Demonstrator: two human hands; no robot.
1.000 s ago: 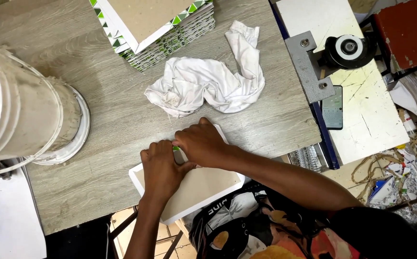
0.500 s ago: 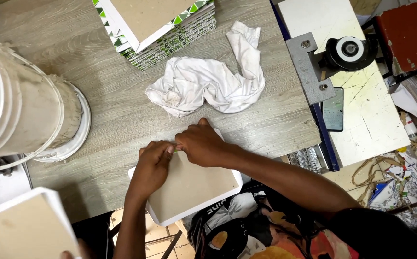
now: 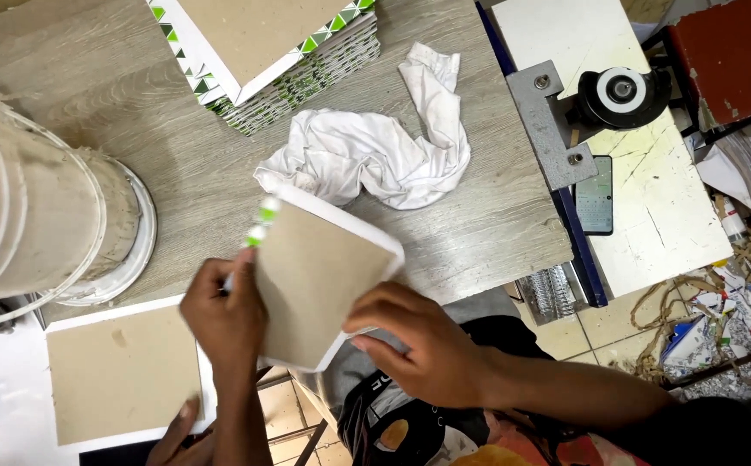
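Two hands share one board cover: I have a brown cardboard panel with a white wrapped edge lifted off the table and tilted, its far corner up near the rag. My left hand is closed on the panel's left edge, fingers curled around it just below a short strip of green-and-white pattern showing at that edge. My right hand grips the near right corner, thumb on the brown face and fingers underneath.

The panel hangs over the near edge of the grey wood-grain table, just near of a crumpled white cloth that lies in the middle of the tabletop. At the far side sits a stack of similar covers, brown face up, with green-and-white triangle trim along their edges. A white plastic bucket, lying on its side and smeared inside, fills the left of the table.

At the near left, a second brown panel with a white border is held by another person's hand, of which I see only the fingers at its near right corner.

To the right stands a white-topped bench with a grey metal bracket and a black round part; a dark phone lies beside it. Paper scraps litter the floor at far right.
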